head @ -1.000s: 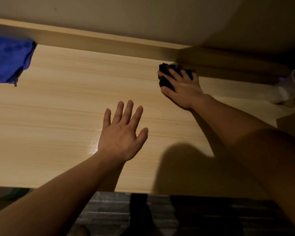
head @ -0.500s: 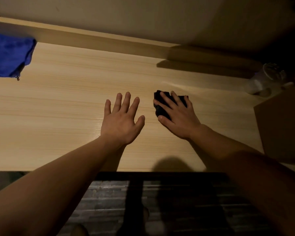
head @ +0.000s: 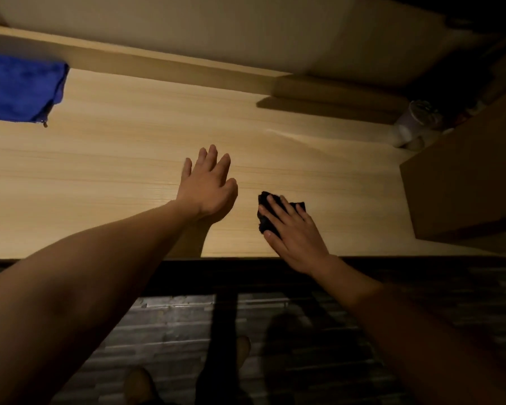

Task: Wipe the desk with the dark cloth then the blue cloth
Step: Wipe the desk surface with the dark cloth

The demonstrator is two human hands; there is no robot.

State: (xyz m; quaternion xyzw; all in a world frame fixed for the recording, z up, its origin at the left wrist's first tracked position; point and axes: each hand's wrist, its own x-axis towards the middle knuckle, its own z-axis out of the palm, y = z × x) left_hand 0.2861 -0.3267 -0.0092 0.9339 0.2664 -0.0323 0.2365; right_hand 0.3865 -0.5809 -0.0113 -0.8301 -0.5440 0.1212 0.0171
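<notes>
The light wooden desk [head: 114, 159] fills the middle of the head view. My right hand [head: 295, 238] presses flat on a small dark cloth [head: 265, 222] near the desk's front edge; only the cloth's left side and a far corner show past my fingers. My left hand [head: 208, 185] rests palm down on the desk just left of it, fingers apart, holding nothing. A blue cloth [head: 21, 89] lies folded at the far left by the back rail.
A brown cardboard box [head: 465, 176] stands at the right end of the desk. Behind it sits a pale cup-like container [head: 412, 124] in shadow. A raised wooden rail [head: 158, 62] runs along the back. Dark flooring [head: 187, 331] and my feet show below the front edge.
My right hand has dragged the dark cloth from the back rail toward the front edge. My left hand stayed on the desk with its fingers drawn a little closer together.
</notes>
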